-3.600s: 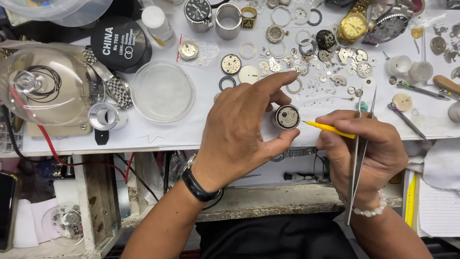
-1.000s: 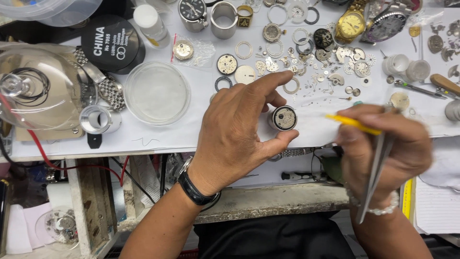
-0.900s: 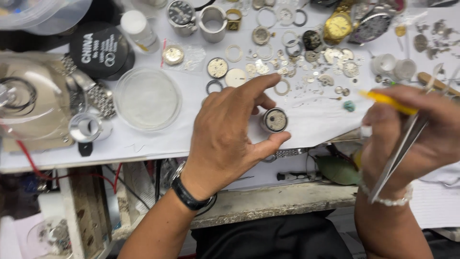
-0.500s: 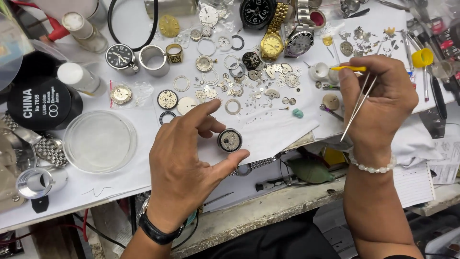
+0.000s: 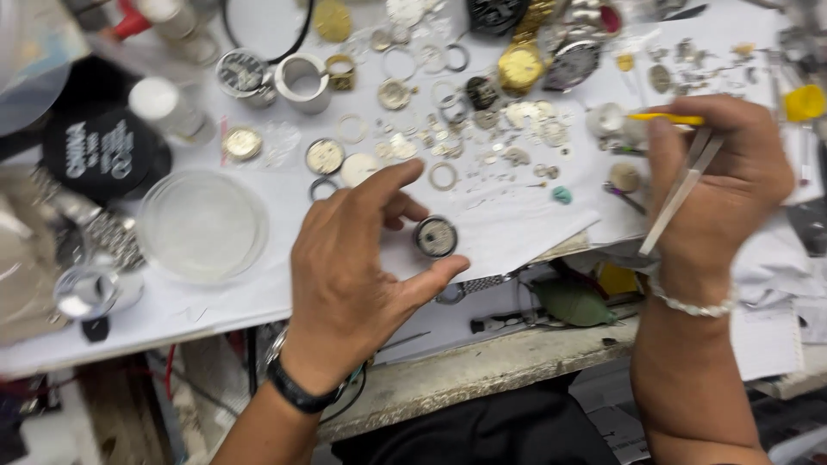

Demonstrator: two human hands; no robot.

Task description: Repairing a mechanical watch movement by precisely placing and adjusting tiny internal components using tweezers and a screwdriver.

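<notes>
While the left hand (image 5: 353,267) pinches a small round watch part (image 5: 436,237) between thumb and fingers above the desk (image 5: 517,224), the right hand (image 5: 719,185), at three o'clock, grips tweezers (image 5: 680,194) and a yellow stick (image 5: 665,119).

Yellow-handled tool (image 5: 668,119), silver tweezers (image 5: 680,194), gold watch (image 5: 520,67), black wristband (image 5: 297,394), white bead bracelet (image 5: 693,303), white paper (image 5: 517,228), turquoise bit (image 5: 562,195).

Watch movement (image 5: 436,237) in left hand (image 5: 357,275), mid-bench; petri dish (image 5: 202,226) to left; right hand (image 5: 719,185) w/ tweezers (image 5: 680,191) far right.
</notes>
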